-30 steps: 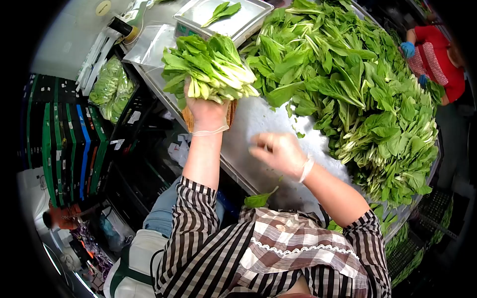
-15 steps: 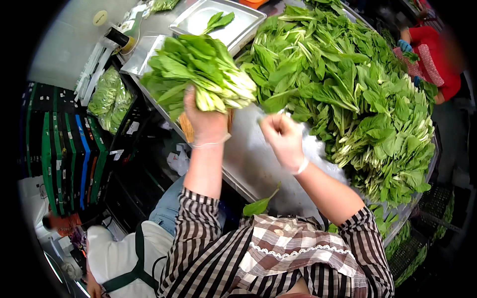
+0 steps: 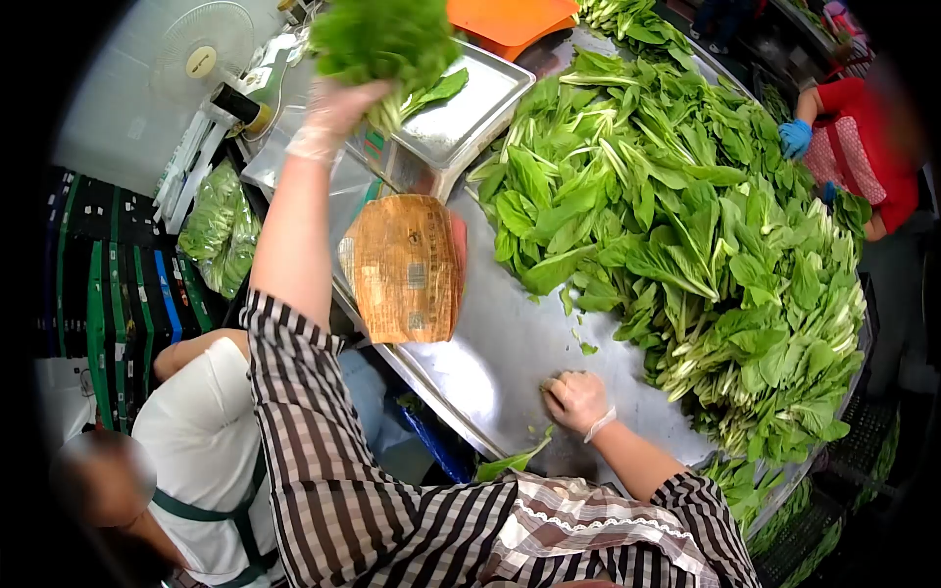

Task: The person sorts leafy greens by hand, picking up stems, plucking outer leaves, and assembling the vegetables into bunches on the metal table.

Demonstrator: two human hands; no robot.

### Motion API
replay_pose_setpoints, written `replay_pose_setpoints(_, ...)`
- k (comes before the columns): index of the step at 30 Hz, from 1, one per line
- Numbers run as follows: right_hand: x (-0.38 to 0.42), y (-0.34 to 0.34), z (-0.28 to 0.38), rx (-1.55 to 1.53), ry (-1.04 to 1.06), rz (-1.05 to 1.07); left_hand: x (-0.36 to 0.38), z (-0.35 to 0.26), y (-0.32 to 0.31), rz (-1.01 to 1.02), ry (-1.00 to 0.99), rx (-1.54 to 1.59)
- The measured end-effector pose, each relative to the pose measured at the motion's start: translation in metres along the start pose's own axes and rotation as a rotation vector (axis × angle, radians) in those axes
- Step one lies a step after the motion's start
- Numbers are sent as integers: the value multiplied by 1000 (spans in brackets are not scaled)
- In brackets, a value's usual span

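Note:
High at the upper left, my left hand (image 3: 338, 113) is closed around a bunch of leafy greens (image 3: 382, 44), blurred by motion. The bunch hangs over the corner of a square metal pan (image 3: 480, 122), where a few loose leaves (image 3: 436, 93) lie. My right hand (image 3: 578, 400) rests as a fist low on the metal table (image 3: 510, 363). Whatever its curled fingers may hold is hidden. A large heap of leafy greens with pale stems (image 3: 667, 216) spreads to its right and beyond. Between my arms lies a brown printed stack (image 3: 407, 269), perhaps of packaging.
Orange sheets (image 3: 510, 22) lie behind the pan. At left are bagged greens (image 3: 221, 230), stacked dark crates (image 3: 127, 314) and a fan (image 3: 203, 59). A person in white (image 3: 191, 431) is close at my left; another in red (image 3: 853, 147) works across the heap.
My left hand has carried the bunch up and away toward the pan, uncovering the brown stack. My right fist has dropped nearer to me, down to the table. The person in white has shifted.

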State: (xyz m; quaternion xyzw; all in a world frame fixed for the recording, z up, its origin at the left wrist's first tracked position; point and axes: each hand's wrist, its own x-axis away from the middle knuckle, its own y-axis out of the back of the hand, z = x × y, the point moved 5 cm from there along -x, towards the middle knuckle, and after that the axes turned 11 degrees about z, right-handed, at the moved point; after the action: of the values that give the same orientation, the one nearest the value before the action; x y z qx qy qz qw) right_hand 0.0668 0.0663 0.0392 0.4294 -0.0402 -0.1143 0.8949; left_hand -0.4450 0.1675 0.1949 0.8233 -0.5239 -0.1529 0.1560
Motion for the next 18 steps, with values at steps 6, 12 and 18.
replay_pose_setpoints(6, -2, -2, 4, -45, -40, 12, -41, 54, -55, 296, 395, -1120)
replay_pose_setpoints(12, -8, 3, 12, -79, -59, 11, -62, 63, -43, 235, 317, -1106)
replay_pose_setpoints(18, -7, 1, 8, -107, -42, -14, -30, 45, -50, 171, 366, -1178)
